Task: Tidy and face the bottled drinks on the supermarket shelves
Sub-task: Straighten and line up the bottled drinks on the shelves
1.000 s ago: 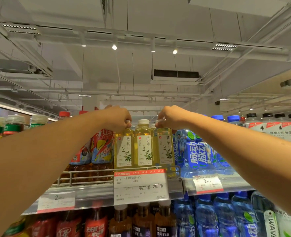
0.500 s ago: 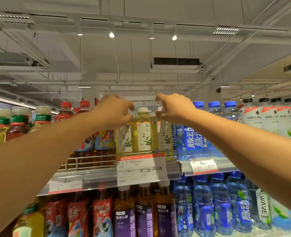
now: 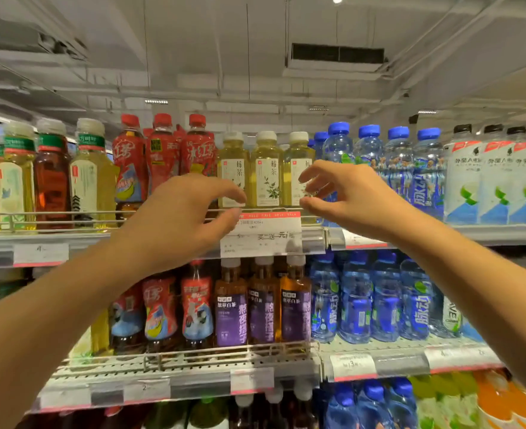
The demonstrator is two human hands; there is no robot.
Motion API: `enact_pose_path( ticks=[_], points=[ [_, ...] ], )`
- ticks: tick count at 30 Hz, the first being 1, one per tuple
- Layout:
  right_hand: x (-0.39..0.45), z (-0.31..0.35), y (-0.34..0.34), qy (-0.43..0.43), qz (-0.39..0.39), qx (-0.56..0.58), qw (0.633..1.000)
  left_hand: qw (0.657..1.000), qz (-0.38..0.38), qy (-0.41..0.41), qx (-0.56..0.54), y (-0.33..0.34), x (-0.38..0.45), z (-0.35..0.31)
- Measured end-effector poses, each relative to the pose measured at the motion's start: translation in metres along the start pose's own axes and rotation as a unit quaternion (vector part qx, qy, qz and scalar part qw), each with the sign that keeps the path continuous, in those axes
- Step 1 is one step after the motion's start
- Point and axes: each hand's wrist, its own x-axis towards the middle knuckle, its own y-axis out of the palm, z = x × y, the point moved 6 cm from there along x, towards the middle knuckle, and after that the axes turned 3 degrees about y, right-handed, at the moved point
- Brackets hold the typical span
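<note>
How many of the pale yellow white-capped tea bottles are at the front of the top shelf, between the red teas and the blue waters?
3, side by side: left bottle, middle bottle, right bottle. More may stand hidden behind them.

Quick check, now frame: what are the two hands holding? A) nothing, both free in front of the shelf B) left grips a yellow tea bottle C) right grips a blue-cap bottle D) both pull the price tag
A: the left hand and right hand hover with loosely curled fingers in front of the yellow tea bottles, no grip on any bottle or on the price tag.
</note>
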Motion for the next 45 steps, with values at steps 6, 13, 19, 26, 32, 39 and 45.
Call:
enact_pose_path(
  ticks=[6, 13, 19, 26, 32, 39, 45],
  points=[
    [-0.042, 0.0, 0.041, -0.014, 0.065, -0.003, 0.998, 0.998, 0.043, -0.046, -0.025, 0.048, -0.05, 0.008],
    [-0.07, -0.029, 0.125, 0.022, 0.204, -0.079, 0.976, 0.977, 0.147, -0.154, 0.003, 0.127, -0.096, 0.043],
    [-0.063, -0.032, 0.158, 0.087, 0.174, -0.004, 0.981, 0.952, 0.091, -0.283, -0.077, 0.147, -0.089, 0.069],
    [-0.044, -0.025, 0.197, 0.128, 0.161, -0.044, 0.978, 0.929, 0.069, -0.337, -0.139, 0.168, -0.077, 0.075],
    [-0.021, -0.035, 0.214, 0.227, 0.141, 0.061, 0.962, 0.918, 0.086, -0.365, -0.129, 0.183, -0.074, 0.091],
    [-0.01, -0.054, 0.234, 0.305, 0.106, 0.068, 0.944, 0.926, 0.078, -0.362, -0.07, 0.183, -0.076, 0.098],
    [-0.003, -0.059, 0.232, 0.253, 0.169, 0.089, 0.948, 0.926, 0.067, -0.368, -0.047, 0.182, -0.073, 0.102]
  ],
)
